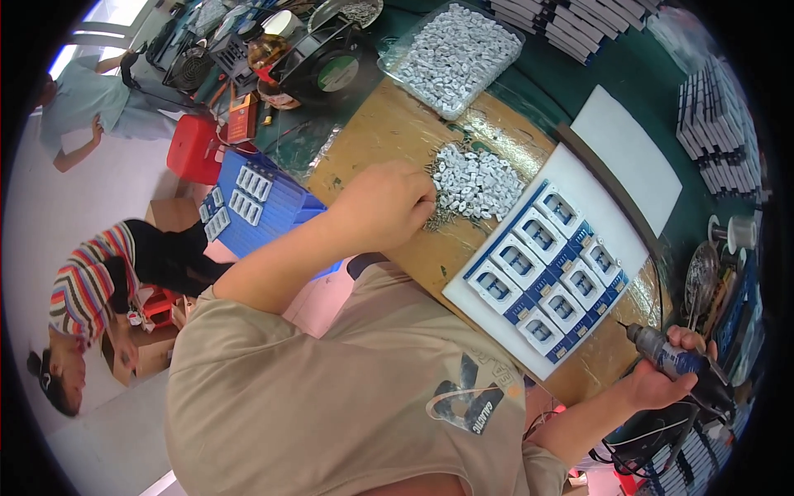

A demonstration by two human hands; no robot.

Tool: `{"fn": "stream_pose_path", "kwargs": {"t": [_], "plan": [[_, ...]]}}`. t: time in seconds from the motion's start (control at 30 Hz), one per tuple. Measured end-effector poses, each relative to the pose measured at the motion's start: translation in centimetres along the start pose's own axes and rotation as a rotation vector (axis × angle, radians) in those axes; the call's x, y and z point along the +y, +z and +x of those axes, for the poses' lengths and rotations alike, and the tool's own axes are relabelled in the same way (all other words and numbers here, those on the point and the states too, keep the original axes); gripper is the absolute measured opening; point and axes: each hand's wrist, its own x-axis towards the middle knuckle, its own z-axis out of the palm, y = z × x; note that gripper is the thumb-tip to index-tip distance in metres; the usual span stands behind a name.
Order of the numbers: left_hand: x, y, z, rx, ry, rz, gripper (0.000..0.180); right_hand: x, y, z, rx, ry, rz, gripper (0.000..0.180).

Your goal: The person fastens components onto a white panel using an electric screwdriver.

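My left hand is at the left edge of a heap of small white plastic parts. Its fingers are curled together over loose small screws; what they pinch is hidden. My right hand is wrapped around an electric screwdriver, its thin bit pointing up and left. Between my hands, a blue circuit board panel lies tilted on a white foam sheet. Several white square frames sit on the panel in rows.
A clear tray heaped with white parts stands at the back. Stacked boards line the right side, near a solder spool. A black fan is at the back left. A blue bin holds finished-looking modules. Two people are at the left.
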Motion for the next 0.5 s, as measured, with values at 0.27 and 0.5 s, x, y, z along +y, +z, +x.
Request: {"fn": "stream_pose_path", "kwargs": {"t": [0.27, 0.5], "plan": [[0.4, 0.2, 0.4, 0.069, 0.058, -0.013, 0.012, -0.5, 1.9, -0.1, -0.023, 0.018, 0.081, 0.075], [0.9, 0.8, 0.4, 0.172, 0.131, 0.075, 0.008, -0.6, 2.1, -0.3, -0.036, 0.030, 0.081, 0.069]]}}
